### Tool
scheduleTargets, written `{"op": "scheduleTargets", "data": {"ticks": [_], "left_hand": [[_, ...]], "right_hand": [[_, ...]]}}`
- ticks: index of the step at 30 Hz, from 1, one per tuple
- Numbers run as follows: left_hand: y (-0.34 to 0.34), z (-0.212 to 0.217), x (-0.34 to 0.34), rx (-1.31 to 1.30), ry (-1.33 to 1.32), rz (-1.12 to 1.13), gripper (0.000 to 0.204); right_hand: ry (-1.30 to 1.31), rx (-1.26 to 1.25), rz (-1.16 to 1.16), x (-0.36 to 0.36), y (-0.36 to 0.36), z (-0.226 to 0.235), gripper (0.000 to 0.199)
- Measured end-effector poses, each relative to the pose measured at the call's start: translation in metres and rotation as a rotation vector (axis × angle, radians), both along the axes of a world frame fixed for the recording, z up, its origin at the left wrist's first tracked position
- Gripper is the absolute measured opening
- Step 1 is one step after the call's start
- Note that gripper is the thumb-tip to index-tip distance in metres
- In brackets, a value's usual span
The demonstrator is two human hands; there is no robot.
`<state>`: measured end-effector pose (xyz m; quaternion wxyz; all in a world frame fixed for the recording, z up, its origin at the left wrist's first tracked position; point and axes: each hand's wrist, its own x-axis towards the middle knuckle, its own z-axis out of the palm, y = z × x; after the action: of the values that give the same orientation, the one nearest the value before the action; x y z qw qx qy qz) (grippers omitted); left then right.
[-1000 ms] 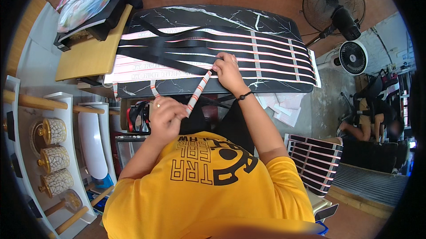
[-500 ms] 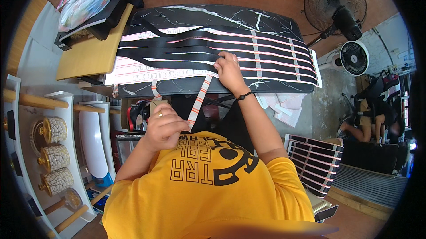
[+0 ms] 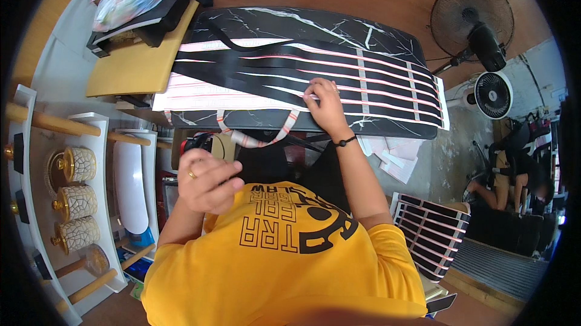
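Note:
Long black straps (image 3: 387,87) lie side by side on a white sheet with pink lines (image 3: 200,90). Pale crosswise tapes bind them toward the right, while their left ends fan out loose and overlap. My right hand (image 3: 325,103) rests at the front strap, its fingers bent and closed at the strap's edge. A pale tape with orange stripes (image 3: 266,143) hangs in a loop over the table's front edge. To its left, my left hand (image 3: 209,182) is in the air before my shirt, fingers apart and holding nothing.
A black marble-patterned table (image 3: 339,23) bears the sheet. At its left stands a yellow board (image 3: 130,75); shelves with patterned jars (image 3: 78,199) are farther left. Two fans (image 3: 493,95) stand at right. A strapped black bundle (image 3: 433,229) sits at lower right; another person (image 3: 514,172) is beyond.
My left hand has let go of the striped tape and moved left; the tape now droops in a loop. My right hand stays at the front strap. The whole view has shifted slightly.

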<state>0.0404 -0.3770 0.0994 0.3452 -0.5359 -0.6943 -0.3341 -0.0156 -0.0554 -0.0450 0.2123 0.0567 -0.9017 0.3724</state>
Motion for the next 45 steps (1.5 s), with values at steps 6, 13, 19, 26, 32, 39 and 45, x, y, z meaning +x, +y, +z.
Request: {"op": "scheduleTargets", "data": {"ticks": [6,13,19,26,32,39,45], "left_hand": [[-0.049,-0.080,-0.077,0.208,-0.340,0.845,0.037],[-0.151,-0.202,-0.172,0.650,-1.010,1.102,0.065],[-0.197,-0.222,-0.190,1.088,-1.227,0.877,0.055],[-0.145,-0.157,-0.162,0.388,-0.393,1.523,0.056],[0.046,-0.083,-0.166,0.030,-0.336,0.715,0.041],[0.246,-0.080,-0.182,-0.443,-0.533,0.128,0.032],[0.322,-0.115,-0.233,-0.573,-0.730,0.095,0.018]], "right_hand": [[-0.018,-0.111,0.008,0.001,0.001,0.002,0.010],[-0.050,-0.095,0.057,0.006,0.005,0.010,0.014],[-0.073,-0.157,0.130,0.019,-0.018,0.011,0.018],[0.095,-0.126,-0.026,0.022,0.000,0.017,0.013],[-0.022,0.130,-0.414,-0.036,0.128,0.018,0.025],[-0.354,0.233,-0.242,-0.082,0.170,0.014,0.030],[-0.430,0.257,-0.222,-0.090,0.170,0.022,0.033]]}}
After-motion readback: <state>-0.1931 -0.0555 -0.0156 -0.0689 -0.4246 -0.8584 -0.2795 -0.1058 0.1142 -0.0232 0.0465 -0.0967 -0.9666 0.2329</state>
